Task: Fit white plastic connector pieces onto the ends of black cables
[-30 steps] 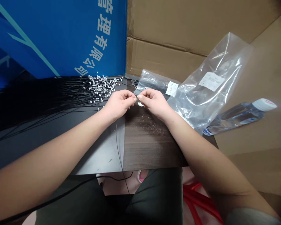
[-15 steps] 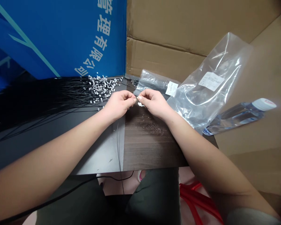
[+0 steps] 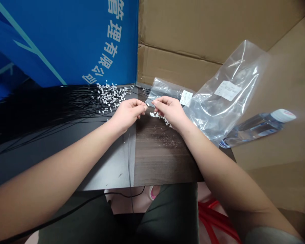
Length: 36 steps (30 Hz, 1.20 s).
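My left hand (image 3: 129, 114) pinches a thin black wire (image 3: 129, 156) close to its end, where a small white connector (image 3: 147, 105) sticks out past the fingertips. The wire trails down over the table's front edge. Just to the right, apart from that connector, my right hand (image 3: 169, 110) has thumb and forefinger pressed together; whatever they hold is too small to make out. Beneath the right hand lie several loose small white pieces (image 3: 155, 115), partly covered by it. A large bundle of black wires (image 3: 66, 101) with white connectors on their ends (image 3: 109, 96) lies to the left.
Behind my right hand lie a small labelled plastic bag (image 3: 167, 89) and a larger clear bag (image 3: 226, 101). A water bottle (image 3: 256, 128) leans at the right table edge. Cardboard (image 3: 180, 27) and a blue panel (image 3: 78, 34) stand behind the dark table (image 3: 165, 166).
My right hand has moved slightly right, away from my left fingertips. The white connector at the wire's end and more of the loose white pieces now show.
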Tool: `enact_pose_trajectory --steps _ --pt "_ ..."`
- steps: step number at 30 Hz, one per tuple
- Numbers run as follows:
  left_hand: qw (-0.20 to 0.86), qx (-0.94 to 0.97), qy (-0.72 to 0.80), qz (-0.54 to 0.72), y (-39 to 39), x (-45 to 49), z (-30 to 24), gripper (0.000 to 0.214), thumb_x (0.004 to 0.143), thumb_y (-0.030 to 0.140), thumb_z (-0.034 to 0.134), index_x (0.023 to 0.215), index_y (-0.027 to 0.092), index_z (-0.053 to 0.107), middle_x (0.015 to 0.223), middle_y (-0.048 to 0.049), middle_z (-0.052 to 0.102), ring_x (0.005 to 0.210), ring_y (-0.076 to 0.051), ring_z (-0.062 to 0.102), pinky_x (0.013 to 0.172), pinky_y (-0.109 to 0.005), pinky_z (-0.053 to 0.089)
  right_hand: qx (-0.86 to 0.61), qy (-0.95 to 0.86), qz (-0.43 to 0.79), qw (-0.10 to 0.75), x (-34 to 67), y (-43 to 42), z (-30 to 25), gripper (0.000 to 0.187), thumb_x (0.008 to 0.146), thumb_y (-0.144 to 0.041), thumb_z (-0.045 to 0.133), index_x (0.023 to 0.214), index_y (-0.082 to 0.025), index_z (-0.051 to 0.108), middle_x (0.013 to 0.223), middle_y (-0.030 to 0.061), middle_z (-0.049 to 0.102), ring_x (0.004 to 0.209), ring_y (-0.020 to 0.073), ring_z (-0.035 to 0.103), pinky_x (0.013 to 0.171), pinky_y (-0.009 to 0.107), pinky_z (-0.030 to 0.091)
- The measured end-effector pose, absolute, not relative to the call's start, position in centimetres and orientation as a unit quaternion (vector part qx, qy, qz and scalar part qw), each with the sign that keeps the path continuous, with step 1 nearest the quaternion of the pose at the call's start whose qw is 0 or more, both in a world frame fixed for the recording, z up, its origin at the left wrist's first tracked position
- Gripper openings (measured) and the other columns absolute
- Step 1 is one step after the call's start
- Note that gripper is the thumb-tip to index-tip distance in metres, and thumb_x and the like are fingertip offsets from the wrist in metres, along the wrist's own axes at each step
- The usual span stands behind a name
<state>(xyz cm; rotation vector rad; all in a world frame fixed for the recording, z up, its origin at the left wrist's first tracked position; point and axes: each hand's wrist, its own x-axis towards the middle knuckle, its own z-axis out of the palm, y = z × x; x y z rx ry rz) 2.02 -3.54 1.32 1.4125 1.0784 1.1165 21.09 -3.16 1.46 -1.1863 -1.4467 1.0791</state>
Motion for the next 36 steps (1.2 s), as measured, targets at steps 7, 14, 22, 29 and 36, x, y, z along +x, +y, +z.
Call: enact_pose_trajectory --steps 7,14,22,29,36 --pt "0.509 0.589 0.437 0.452 -3.6 2.1 1.0 0.017 0.078 0.029 0.078 0.078 0.016 0.068 0.071 -0.0005 0.065 0.059 -0.010 0.051 0.058 -0.027 0.039 -0.431 -0.653 0.422 0.458 21.0 -3.1 1.0 0.029 0.086 -0.047 0.080 0.084 -0.019 0.073 0.073 -0.0005 0.066 0.065 0.0128 0.052 0.064 0.031 0.043" --pt "0.496 0.603 0.442 0.443 -3.8 2.2 1.0 0.017 0.079 0.030 0.078 0.076 0.016 0.068 0.071 -0.0009 0.066 0.058 -0.010 0.051 0.058 -0.026 0.039 -0.437 -0.656 0.411 0.458 20.9 -3.2 1.1 0.023 0.088 -0.041 0.077 0.084 -0.019 0.069 0.075 -0.0006 0.065 0.067 0.0132 0.051 0.067 0.032 0.043" --pt "0.483 0.617 0.445 0.434 -3.6 2.0 0.8 0.017 0.077 0.030 0.079 0.076 0.016 0.068 0.071 -0.0021 0.068 0.058 -0.011 0.052 0.058 -0.027 0.041 -0.454 -0.661 0.404 0.439 20.5 -3.2 0.9 0.021 0.089 -0.037 0.072 0.080 -0.020 0.064 0.072 -0.0014 0.061 0.067 0.0141 0.052 0.067 0.032 0.043" --pt "0.466 0.615 0.459 0.440 -3.6 2.2 0.7 0.016 0.079 0.030 0.075 0.075 0.017 0.066 0.070 -0.0008 0.065 0.058 -0.011 0.052 0.058 -0.026 0.040 -0.459 -0.655 0.401 0.447 20.1 -3.1 0.4 0.020 0.089 -0.036 0.072 0.081 -0.020 0.064 0.071 -0.0020 0.060 0.065 0.0141 0.051 0.067 0.032 0.042" --pt "0.466 0.612 0.462 0.441 -3.8 2.3 1.1 0.015 0.080 0.029 0.074 0.078 0.016 0.066 0.070 -0.0001 0.064 0.057 -0.010 0.051 0.056 -0.025 0.038 -0.472 -0.656 0.379 0.450 20.0 -3.2 0.6 0.018 0.090 -0.034 0.071 0.081 -0.020 0.064 0.073 -0.0013 0.061 0.067 0.0142 0.051 0.069 0.032 0.043"
